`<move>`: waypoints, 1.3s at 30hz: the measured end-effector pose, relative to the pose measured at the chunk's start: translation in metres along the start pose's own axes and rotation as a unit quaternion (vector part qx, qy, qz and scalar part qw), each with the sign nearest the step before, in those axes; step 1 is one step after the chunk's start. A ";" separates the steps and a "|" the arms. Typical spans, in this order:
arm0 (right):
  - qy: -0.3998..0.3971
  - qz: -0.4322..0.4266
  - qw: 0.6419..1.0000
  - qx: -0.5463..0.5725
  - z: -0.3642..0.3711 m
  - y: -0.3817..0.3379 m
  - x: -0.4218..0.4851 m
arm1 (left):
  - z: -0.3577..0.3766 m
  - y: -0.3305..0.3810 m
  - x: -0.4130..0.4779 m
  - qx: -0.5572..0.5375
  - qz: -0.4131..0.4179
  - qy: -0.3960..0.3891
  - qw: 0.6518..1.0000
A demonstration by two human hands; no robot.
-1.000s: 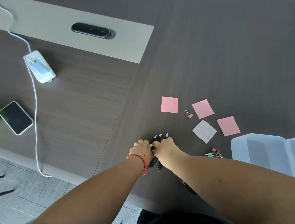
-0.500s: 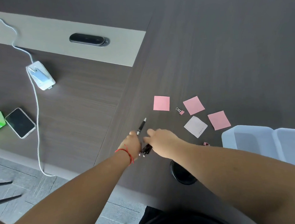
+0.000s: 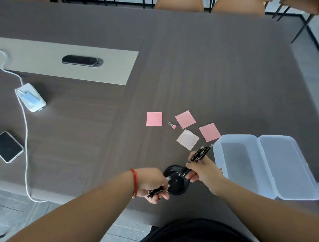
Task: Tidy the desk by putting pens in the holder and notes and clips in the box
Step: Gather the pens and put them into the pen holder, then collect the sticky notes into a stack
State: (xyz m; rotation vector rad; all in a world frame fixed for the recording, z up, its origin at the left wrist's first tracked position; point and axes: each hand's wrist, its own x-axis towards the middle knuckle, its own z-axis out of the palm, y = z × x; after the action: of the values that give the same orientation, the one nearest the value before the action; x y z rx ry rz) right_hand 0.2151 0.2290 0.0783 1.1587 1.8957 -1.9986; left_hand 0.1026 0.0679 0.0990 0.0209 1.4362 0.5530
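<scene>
Pens stage, mid-drop. Right hand [image 3: 203,171] clamped round a bundle of black pens [image 3: 202,152], fingers fully wrapped, nothing loose. Bundle's long axis runs diagonal: upper ends up-right toward the box [image 3: 267,171], lower ends down-left, pointing into the mouth of the round black holder [image 3: 176,182]. Lower tips look to be at or just over the holder's far-right rim; touching or not, can't tell, hand covers it.

Left hand [image 3: 154,185] just left of holder, curled round a smaller dark lot, prob. more pens [image 3: 155,191]; count unclear, mostly hidden by fingers. Lying roughly crosswise, near-flat, ends toward the holder's left rim.

Key relation: holder sits btwn both hands, at near table [image 3: 226,72] edge, directly below-left of right hand's bundle. Right hand nearer to a finished drop — bundle already tilted w/ tips aimed in. Needs steepening toward upright, then release. Left lot needs turning end-down first, so likely second.

Risk, as a guess: bundle slanted, could catch the rim and splay or tip the holder.

Rest of job untouched: pink notes [image 3: 154,119], [image 3: 185,119], [image 3: 209,132] and a pale note [image 3: 187,139] flat on table beyond right hand, small binder clip [image 3: 172,125] among them. Box open, looks empty, lid flapped out right, just beside right hand.
</scene>
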 end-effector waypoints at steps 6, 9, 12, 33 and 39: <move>0.003 -0.013 0.992 -0.125 0.011 0.025 0.009 | 0.000 -0.001 0.034 -0.051 -0.068 0.031 0.996; 0.024 -0.063 0.973 -0.221 0.017 0.031 0.014 | 0.001 -0.001 0.041 -0.066 -0.084 0.042 0.993; 0.019 -0.091 0.966 -0.243 0.018 0.043 0.018 | 0.002 0.003 0.041 -0.054 -0.098 0.042 0.993; 0.043 -0.005 0.987 -0.156 -0.037 0.024 0.036 | -0.003 0.031 0.010 -0.015 -0.100 0.123 0.987; 0.086 -0.012 0.976 -0.197 -0.048 -0.003 0.080 | -0.024 0.039 0.010 0.040 -0.108 0.182 0.976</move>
State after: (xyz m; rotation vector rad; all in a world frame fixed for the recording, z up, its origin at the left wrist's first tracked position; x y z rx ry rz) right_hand 0.1787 0.3039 0.0368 1.2269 2.2632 -1.4705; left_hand 0.0665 0.0983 0.0994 -0.1801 1.7920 0.3277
